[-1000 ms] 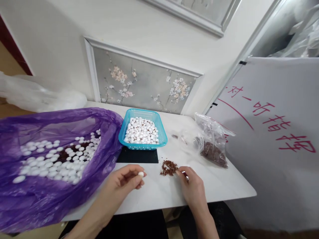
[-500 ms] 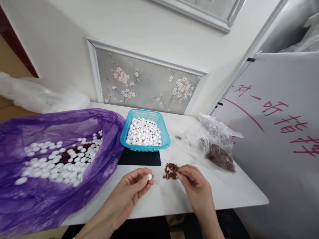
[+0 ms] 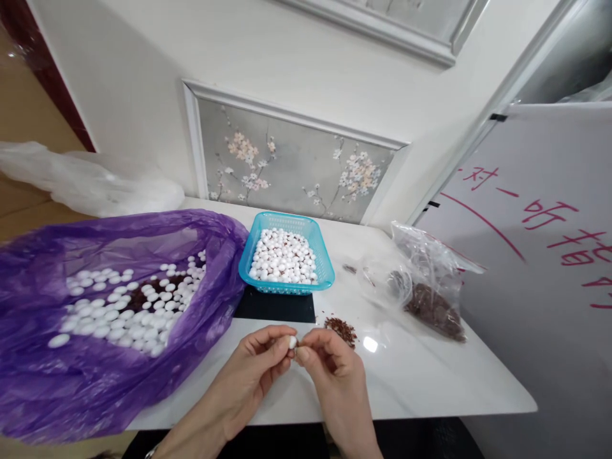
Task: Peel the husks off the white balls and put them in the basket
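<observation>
Between thumb and fingers, my left hand (image 3: pixel 265 360) pinches a small white ball (image 3: pixel 292 342) above the front of the table. Close against it is my right hand (image 3: pixel 329 363), its thumb and forefinger pressed together at the ball's right side; a tiny brownish bit seems to be at those fingertips, too small to make out well. A small heap of reddish-brown flakes (image 3: pixel 342 330) lies on the table just behind my right hand. Farther back, a blue plastic basket (image 3: pixel 325 280) holds many white balls with brown bits among them.
On the left spreads an open purple plastic bag (image 3: pixel 205 319) with white balls and dark brown material. A clear bag of brown material (image 3: pixel 433 309) and a transparent plastic cup (image 3: pixel 382 280) lie at the right. A black mat (image 3: pixel 275 306) sits under the basket; a whiteboard (image 3: pixel 540 306) stands right.
My right hand has moved left from the flake heap to the white ball in my left hand. The view has shifted slightly; my left hand keeps its pinch.
</observation>
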`<state>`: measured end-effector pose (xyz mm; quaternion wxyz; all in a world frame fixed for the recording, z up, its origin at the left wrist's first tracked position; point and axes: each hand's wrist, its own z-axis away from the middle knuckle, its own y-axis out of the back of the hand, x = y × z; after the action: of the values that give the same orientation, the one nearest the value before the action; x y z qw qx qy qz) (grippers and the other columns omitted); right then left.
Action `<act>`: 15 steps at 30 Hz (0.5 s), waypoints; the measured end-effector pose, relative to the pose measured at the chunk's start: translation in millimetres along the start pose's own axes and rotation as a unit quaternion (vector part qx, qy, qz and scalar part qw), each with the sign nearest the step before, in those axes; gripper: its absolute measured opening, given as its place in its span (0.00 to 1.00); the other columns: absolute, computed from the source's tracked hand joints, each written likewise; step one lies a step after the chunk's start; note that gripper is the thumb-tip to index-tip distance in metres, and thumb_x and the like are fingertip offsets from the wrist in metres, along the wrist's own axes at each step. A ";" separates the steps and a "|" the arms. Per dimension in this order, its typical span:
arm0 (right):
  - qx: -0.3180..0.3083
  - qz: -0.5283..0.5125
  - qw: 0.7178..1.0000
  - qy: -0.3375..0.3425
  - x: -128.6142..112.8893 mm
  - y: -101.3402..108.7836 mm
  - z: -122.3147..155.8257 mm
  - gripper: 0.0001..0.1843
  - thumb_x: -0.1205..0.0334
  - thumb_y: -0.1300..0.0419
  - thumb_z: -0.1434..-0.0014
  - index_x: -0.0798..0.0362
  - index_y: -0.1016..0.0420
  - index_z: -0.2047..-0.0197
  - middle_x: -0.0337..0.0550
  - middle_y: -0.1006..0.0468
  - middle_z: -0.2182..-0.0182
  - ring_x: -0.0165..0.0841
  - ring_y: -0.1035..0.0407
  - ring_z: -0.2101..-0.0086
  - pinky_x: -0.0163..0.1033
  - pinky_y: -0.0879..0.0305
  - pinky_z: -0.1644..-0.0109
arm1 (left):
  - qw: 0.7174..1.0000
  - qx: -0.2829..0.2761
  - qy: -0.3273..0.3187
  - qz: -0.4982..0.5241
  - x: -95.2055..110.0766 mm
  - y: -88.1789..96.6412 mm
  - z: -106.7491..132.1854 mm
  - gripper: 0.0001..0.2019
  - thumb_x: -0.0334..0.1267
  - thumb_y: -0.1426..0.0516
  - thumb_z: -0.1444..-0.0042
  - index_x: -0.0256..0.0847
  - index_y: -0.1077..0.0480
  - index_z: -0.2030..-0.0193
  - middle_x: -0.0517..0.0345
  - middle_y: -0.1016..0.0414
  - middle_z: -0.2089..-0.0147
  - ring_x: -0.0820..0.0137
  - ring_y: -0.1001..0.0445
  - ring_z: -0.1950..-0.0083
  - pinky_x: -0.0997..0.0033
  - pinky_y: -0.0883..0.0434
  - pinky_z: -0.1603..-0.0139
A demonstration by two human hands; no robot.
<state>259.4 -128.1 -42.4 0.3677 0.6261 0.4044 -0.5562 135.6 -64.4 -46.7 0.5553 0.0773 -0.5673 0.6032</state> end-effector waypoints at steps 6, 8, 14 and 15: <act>0.003 0.028 0.999 0.028 10.5 -0.6 1.7 0.04 0.62 0.38 0.45 0.50 0.25 0.70 0.36 0.25 0.74 0.30 0.31 0.71 0.32 0.35 0.66 | 0.999 -0.027 -0.018 -0.009 0.7 -0.7 -0.2 0.05 0.34 0.34 0.53 0.38 0.23 0.67 0.61 0.26 0.70 0.79 0.30 0.68 0.83 0.31 0.63; 0.001 0.038 0.999 0.038 11.4 0.2 1.8 0.04 0.62 0.39 0.44 0.50 0.25 0.70 0.37 0.25 0.74 0.31 0.32 0.71 0.32 0.35 0.66 | 0.999 -0.030 -0.023 -0.019 1.6 -1.5 0.1 0.05 0.34 0.34 0.53 0.38 0.23 0.68 0.61 0.27 0.70 0.78 0.31 0.68 0.82 0.32 0.63; -0.010 0.055 0.998 0.041 8.7 1.1 2.4 0.06 0.61 0.39 0.43 0.50 0.26 0.71 0.36 0.27 0.74 0.30 0.33 0.71 0.32 0.37 0.66 | 0.997 -0.020 -0.044 -0.054 1.6 -2.3 2.0 0.04 0.35 0.34 0.53 0.39 0.23 0.70 0.62 0.28 0.72 0.77 0.33 0.67 0.80 0.33 0.62; -0.010 0.053 0.998 0.040 8.6 0.9 2.4 0.06 0.61 0.40 0.43 0.50 0.26 0.71 0.36 0.27 0.74 0.30 0.33 0.71 0.32 0.37 0.66 | 0.997 -0.017 -0.047 -0.058 1.3 -2.2 2.1 0.04 0.35 0.34 0.53 0.39 0.23 0.70 0.62 0.27 0.72 0.77 0.33 0.67 0.80 0.33 0.61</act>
<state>259.7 -129.8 -51.2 0.3865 0.6642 0.3909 -0.5067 135.7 -65.8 -43.7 0.5633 0.1284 -0.5976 0.5559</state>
